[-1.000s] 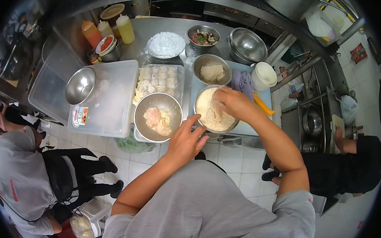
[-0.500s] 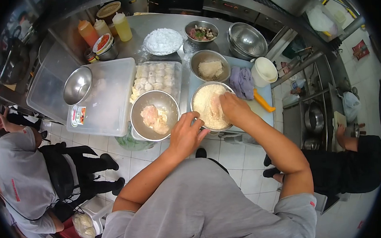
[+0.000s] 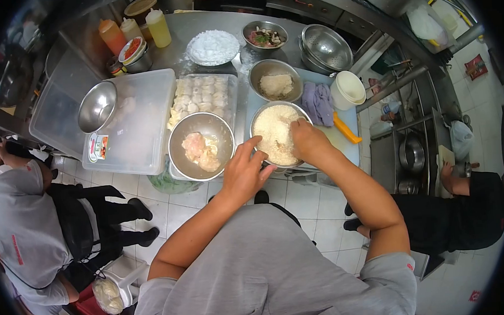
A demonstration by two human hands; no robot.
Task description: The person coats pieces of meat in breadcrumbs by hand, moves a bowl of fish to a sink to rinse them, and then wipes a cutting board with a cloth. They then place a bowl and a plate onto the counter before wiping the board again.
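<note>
A metal bowl of pale crumbs [image 3: 274,124] stands at the front of the table. At its right inner side is my right hand [image 3: 310,142], its fingers bunched down against the crumbs; what they hold is hidden. My left hand [image 3: 243,170] rests at the bowl's left rim with its fingers apart. Left of it, another metal bowl [image 3: 222,130] holds raw pale meat [image 3: 198,151]. Behind the crumb bowl, a third bowl [image 3: 252,79] contains a crumb-coated piece [image 3: 276,85].
Behind are a tray of pale pieces [image 3: 202,97], a plate of white powder [image 3: 212,48] and a bowl of mixed food [image 3: 265,38]. A yellow-handled tool [image 3: 347,129] and purple cloth [image 3: 317,104] lie right. Co-workers stand left [image 3: 21,206] and right [image 3: 463,211].
The pinkish piece beside my right fingers no longer shows; crumbs cover that spot. My right hand has shifted slightly within the bowl. The whole view has moved a little.
</note>
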